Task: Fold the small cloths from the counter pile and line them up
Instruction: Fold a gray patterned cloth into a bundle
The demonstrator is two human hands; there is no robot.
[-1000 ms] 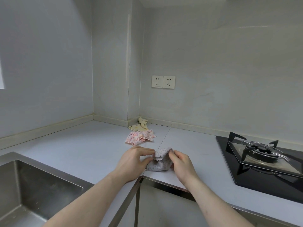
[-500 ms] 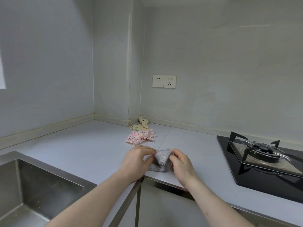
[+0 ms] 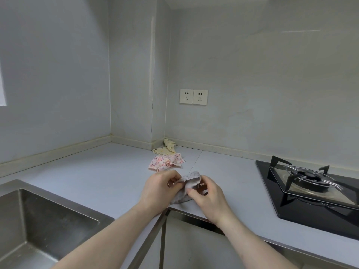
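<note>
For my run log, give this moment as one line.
left hand: grips grey cloth | right hand: grips it | pink cloth: on counter

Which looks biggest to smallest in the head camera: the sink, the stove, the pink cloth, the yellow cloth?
1. sink, cut off by the frame edge and nearest the camera
2. stove, also cut off
3. pink cloth
4. yellow cloth, farthest back, so the cloths' order is unsure.

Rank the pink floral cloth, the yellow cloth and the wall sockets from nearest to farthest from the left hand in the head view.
From the left hand:
1. Pink floral cloth, just beyond it on the counter.
2. Yellow cloth, farther back in the wall corner.
3. Wall sockets, up on the back wall.
</note>
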